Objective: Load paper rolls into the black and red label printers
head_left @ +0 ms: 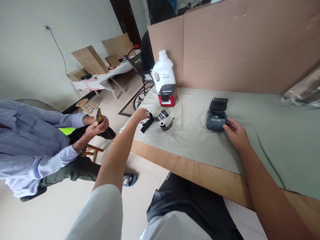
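My left hand (140, 115) is closed on a label roll (148, 124) with a black strip at the left end of the table; the fingertips are partly hidden. Close by lie a black-and-white label roll (162, 115) and a small roll with a dark curled strip (168, 125). My right hand (236, 132) grips the right front corner of a dark blue-grey label printer (216, 123), thumb in front and fingers behind. The printer's lid (218, 104) stands raised, and its inside cannot be made out clearly.
A red-and-black printer (168, 95) stands before a white detergent bottle (165, 71). A cardboard sheet (232, 46) walls the table's back; clear plastic wrap (303, 88) lies at far right. To the left, another person (37, 143) sits holding a small yellowish object.
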`<act>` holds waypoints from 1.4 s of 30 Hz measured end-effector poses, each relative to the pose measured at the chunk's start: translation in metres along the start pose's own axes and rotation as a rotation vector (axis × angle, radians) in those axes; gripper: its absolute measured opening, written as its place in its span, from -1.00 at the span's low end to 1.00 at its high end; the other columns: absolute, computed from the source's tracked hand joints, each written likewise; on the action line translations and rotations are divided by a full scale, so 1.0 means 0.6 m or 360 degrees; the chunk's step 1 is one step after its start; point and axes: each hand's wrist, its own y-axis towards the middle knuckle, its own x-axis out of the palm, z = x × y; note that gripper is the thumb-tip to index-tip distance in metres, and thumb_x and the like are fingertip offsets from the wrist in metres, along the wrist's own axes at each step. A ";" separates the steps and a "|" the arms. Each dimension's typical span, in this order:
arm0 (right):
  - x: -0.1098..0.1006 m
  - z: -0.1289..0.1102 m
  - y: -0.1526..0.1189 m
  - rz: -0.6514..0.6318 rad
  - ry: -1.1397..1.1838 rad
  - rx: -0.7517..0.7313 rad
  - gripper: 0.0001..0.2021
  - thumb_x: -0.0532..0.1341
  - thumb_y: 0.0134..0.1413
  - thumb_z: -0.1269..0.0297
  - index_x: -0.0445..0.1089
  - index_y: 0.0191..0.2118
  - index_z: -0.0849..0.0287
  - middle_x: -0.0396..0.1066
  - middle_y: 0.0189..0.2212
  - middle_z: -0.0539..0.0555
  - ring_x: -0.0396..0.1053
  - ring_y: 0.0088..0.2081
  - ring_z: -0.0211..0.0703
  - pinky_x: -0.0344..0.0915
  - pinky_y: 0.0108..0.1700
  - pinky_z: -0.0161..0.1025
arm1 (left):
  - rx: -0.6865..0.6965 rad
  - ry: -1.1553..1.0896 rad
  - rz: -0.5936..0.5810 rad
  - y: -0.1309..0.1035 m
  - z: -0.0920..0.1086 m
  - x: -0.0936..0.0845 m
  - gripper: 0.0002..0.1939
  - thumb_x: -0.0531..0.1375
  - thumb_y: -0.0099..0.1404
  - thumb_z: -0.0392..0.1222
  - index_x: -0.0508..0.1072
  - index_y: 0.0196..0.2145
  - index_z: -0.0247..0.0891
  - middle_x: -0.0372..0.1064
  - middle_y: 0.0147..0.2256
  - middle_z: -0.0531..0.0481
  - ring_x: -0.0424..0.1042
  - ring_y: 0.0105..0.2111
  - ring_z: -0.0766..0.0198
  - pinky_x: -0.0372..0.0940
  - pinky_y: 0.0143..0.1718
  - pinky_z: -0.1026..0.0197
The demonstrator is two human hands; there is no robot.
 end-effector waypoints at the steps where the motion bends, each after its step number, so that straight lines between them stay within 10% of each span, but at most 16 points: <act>1: 0.000 0.000 0.000 0.0000 -0.0002 0.0000 -0.37 0.40 0.01 -0.11 0.49 0.15 0.11 0.52 0.18 0.27 0.46 0.25 0.26 0.31 0.38 0.26 | 0.0038 -0.0006 0.0014 -0.004 0.002 -0.002 -0.56 0.36 0.09 -0.26 0.65 -0.03 -0.24 0.63 0.01 -0.18 0.56 0.03 -0.04 0.39 0.08 0.11; 12: -0.001 -0.005 -0.003 0.0002 -0.0032 0.0010 -0.38 0.38 -0.02 -0.13 0.51 0.12 0.12 0.51 0.17 0.36 0.49 0.21 0.27 0.32 0.37 0.21 | 0.0538 -0.0737 0.0534 -0.116 0.001 -0.021 -0.52 0.24 0.14 -0.29 0.59 0.04 -0.20 0.61 0.03 -0.07 0.56 -0.19 0.20 0.37 -0.14 0.19; 21: -0.001 -0.014 -0.012 0.0028 -0.0118 0.0023 -0.41 0.33 0.00 -0.02 0.49 0.13 0.18 0.55 0.11 0.36 0.54 0.12 0.28 0.35 0.31 0.31 | 0.0723 -0.1251 0.0564 -0.190 0.027 -0.040 -0.60 0.36 0.11 -0.22 0.59 -0.05 -0.21 0.61 0.03 -0.13 0.55 -0.20 0.23 0.22 -0.34 0.27; 25: 0.006 -0.058 -0.035 0.0265 -0.0346 -0.0356 -0.52 0.28 0.10 0.07 0.52 0.10 0.17 0.54 0.11 0.35 0.50 0.15 0.26 0.40 0.23 0.28 | 0.0766 -0.1503 0.0453 -0.219 0.046 -0.031 -0.61 0.43 0.08 -0.22 0.59 -0.09 -0.20 0.63 0.01 -0.13 0.57 -0.16 0.18 0.20 -0.36 0.27; 28: 0.019 -0.130 -0.064 0.0209 -0.0277 -0.0609 -0.68 0.24 0.23 0.08 0.57 -0.02 0.10 0.59 0.03 0.24 0.51 0.11 0.14 0.40 0.23 0.17 | 0.0879 -0.1687 0.0235 -0.246 0.083 -0.006 -0.62 0.49 0.09 -0.16 0.60 -0.11 -0.18 0.64 -0.03 -0.13 0.59 -0.08 0.11 0.24 -0.31 0.24; 34: 0.059 -0.257 -0.125 -0.0825 0.0371 -0.0166 -0.51 0.16 0.33 -0.24 0.59 0.03 0.01 0.60 0.05 0.14 0.55 0.03 0.06 0.49 0.06 -0.01 | 0.1249 -0.1608 -0.0207 -0.298 0.210 0.089 -0.69 0.41 0.23 -0.24 0.65 -0.04 -0.15 0.64 -0.01 -0.13 0.56 0.00 0.08 0.30 -0.12 0.16; 42: 0.048 -0.246 -0.142 -0.0560 0.0612 0.0200 -0.41 0.13 0.26 -0.31 0.40 0.26 -0.16 0.39 0.34 0.03 0.37 0.31 0.06 0.41 0.25 0.03 | 0.1363 -0.1689 -0.0304 -0.284 0.311 0.192 -0.55 0.30 0.24 -0.32 0.63 0.08 -0.08 0.56 0.14 -0.12 0.53 0.11 0.04 0.35 -0.06 0.15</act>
